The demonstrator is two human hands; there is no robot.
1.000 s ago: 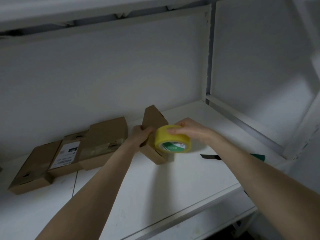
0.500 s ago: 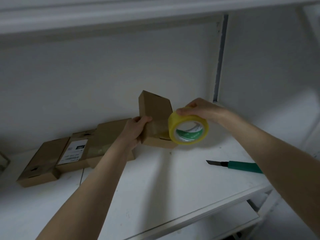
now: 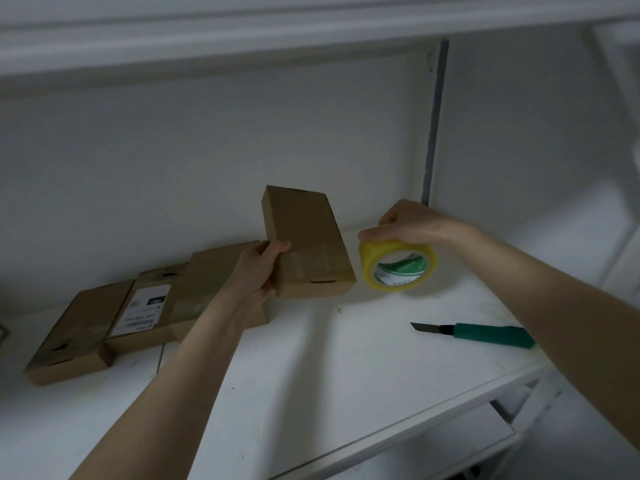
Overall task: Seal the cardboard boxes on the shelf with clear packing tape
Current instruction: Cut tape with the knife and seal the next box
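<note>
your left hand [image 3: 258,271] grips tilted box [image 3: 304,242], steadying seam; right hand [image 3: 408,223] clutches tape roll [image 3: 398,266] just beside, likely for 1 sealing strip.

— What is the person wearing on the arms?
— Bare skin only. The left forearm [image 3: 194,368] and the right forearm [image 3: 554,299] are uncovered from the wrist to the near edge of the view.
— And the hands?
— The left hand [image 3: 258,271] and the right hand [image 3: 408,223] are bare as well.
</note>
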